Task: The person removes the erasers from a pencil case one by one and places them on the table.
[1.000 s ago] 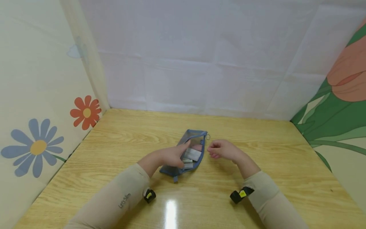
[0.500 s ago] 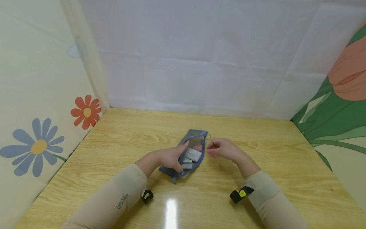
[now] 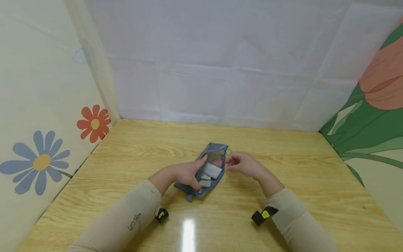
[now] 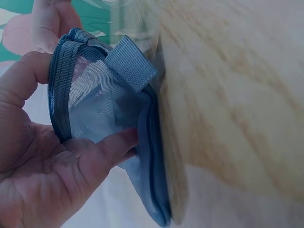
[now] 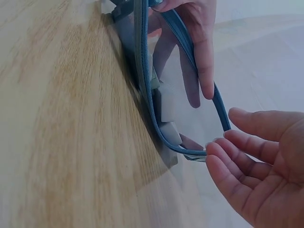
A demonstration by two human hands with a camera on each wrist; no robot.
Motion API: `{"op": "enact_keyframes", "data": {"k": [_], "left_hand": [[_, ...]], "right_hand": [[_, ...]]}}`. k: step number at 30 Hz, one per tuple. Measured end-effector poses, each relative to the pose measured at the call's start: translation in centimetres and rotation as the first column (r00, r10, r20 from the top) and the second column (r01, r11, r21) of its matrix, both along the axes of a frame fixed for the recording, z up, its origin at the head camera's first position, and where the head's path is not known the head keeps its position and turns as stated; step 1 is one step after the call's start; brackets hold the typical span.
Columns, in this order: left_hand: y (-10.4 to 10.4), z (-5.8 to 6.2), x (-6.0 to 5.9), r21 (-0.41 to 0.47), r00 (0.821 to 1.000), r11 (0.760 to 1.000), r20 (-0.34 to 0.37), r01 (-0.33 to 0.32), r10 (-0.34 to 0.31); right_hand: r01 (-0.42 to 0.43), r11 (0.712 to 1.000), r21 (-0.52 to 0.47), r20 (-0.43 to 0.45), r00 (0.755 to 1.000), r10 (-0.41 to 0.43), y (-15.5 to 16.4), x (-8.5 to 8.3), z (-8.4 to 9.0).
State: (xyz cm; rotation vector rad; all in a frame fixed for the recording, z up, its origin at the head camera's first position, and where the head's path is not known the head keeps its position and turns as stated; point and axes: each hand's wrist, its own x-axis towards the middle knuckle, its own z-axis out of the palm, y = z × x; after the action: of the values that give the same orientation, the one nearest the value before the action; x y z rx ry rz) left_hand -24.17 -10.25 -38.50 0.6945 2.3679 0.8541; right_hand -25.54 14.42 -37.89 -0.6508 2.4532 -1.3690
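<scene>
A blue mesh zipper pouch (image 3: 217, 154) lies tilted on the table with its mouth spread open to the right. Inside it are several small whitish blocks (image 3: 212, 170), seen also as pale blocks (image 5: 166, 104) in the right wrist view. My left hand (image 3: 187, 174) holds the pouch from the left, thumb at the near side of the mouth and fingers along the far side. Beside the pouch's right end, my right hand (image 3: 244, 163) has loosely bent fingers. In the right wrist view, its fingertips (image 5: 216, 142) are right at the zipper edge (image 5: 223, 114).
A small ring (image 3: 228, 152) hangs at the pouch's far right corner. The wooden table (image 3: 292, 157) is backed by a white cloth (image 3: 201, 70), with flower-printed panels (image 3: 47, 105) at the sides. Black cameras (image 3: 259, 217) are strapped to both wrists.
My left thumb has shifted slightly toward the table's near side along the pouch's mouth. My right hand has edged left, closer to the pouch's rim.
</scene>
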Motion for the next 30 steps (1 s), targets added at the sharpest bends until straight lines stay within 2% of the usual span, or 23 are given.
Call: {"op": "enact_keyframes", "data": {"k": [3,6,8,17,30], "left_hand": [[-0.1,0.0,-0.1,0.011,1.0,1.0,0.017,-0.007,0.007],[0.0,0.1,-0.1,0.014,1.0,1.0,0.023,-0.009,0.009],[0.0,0.2,-0.1,0.011,0.999,1.0,0.028,-0.016,0.015],[0.4,0.4,-0.2,-0.005,0.999,0.999,-0.009,-0.034,0.034],[0.7,0.6,-0.2,-0.019,0.998,0.999,0.035,-0.042,0.042]], "right_hand": [[0.01,1.0,0.002,-0.012,1.0,-0.01,-0.1,0.0,-0.1],[0.02,1.0,0.002,-0.028,0.999,-0.02,-0.1,-0.6,-1.2],[0.022,1.0,0.013,-0.03,0.999,-0.022,-0.3,-0.6,-1.3],[0.006,0.999,0.041,-0.063,0.998,-0.004,-1.0,-0.7,-2.0],[0.093,0.992,0.087,-0.038,0.995,-0.09,-1.4,-0.6,-3.1]]}}
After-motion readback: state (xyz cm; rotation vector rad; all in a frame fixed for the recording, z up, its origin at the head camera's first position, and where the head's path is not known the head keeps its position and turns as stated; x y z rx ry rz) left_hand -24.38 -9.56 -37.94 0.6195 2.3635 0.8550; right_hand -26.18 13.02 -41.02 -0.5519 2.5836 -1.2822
